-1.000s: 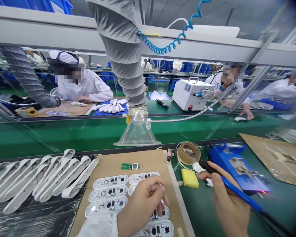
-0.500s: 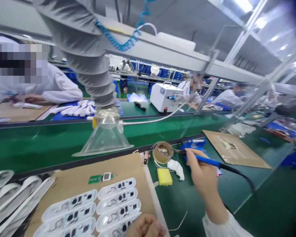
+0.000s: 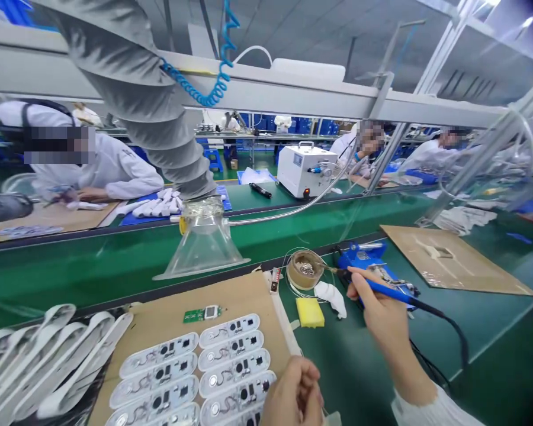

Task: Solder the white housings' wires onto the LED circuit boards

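My right hand [image 3: 379, 313] grips a blue soldering iron [image 3: 393, 291] like a pen, its tip reaching into the round tip-cleaner tin [image 3: 305, 269]. My left hand [image 3: 293, 393] is curled at the bottom edge, over the near end of the white oval housings with circuit parts [image 3: 195, 373]; a thin wire seems pinched in it, but that is unclear. The housings lie in rows on a cardboard sheet [image 3: 160, 322]. A small green circuit board [image 3: 202, 313] rests above them.
A yellow sponge [image 3: 310, 312] and white rag [image 3: 331, 294] lie beside the tin, with a blue iron stand [image 3: 364, 259] behind. A clear fume hood [image 3: 204, 242] hangs over the green conveyor [image 3: 93, 260]. White shells [image 3: 39, 355] pile at left. Other people work across the belt.
My right hand has carried the soldering iron up from near the yellow sponge to the cleaner tin. My left hand has drawn back toward the bottom edge. The view swung right, then partly back.
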`<control>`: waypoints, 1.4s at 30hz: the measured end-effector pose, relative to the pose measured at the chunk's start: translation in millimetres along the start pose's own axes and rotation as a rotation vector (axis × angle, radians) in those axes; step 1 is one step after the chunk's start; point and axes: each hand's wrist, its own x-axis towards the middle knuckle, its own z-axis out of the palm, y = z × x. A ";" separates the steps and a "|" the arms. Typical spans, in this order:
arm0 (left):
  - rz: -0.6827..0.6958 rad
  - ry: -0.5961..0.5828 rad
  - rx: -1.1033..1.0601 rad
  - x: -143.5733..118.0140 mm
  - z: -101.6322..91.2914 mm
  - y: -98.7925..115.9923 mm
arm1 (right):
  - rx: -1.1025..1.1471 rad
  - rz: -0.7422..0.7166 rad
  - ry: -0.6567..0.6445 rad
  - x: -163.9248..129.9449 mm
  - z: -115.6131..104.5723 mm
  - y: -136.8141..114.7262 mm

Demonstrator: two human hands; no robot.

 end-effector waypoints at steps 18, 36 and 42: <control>0.088 0.345 -0.056 13.6 -201.2 72.1 | 0.183 0.246 -0.281 -101.9 32.9 -22.4; 0.036 0.386 0.187 46.1 -228.3 54.8 | 0.053 0.054 -0.312 -128.8 115.2 -19.4; -0.053 0.440 0.449 46.5 -229.4 47.4 | -0.052 -0.043 -0.436 -129.5 122.7 -33.2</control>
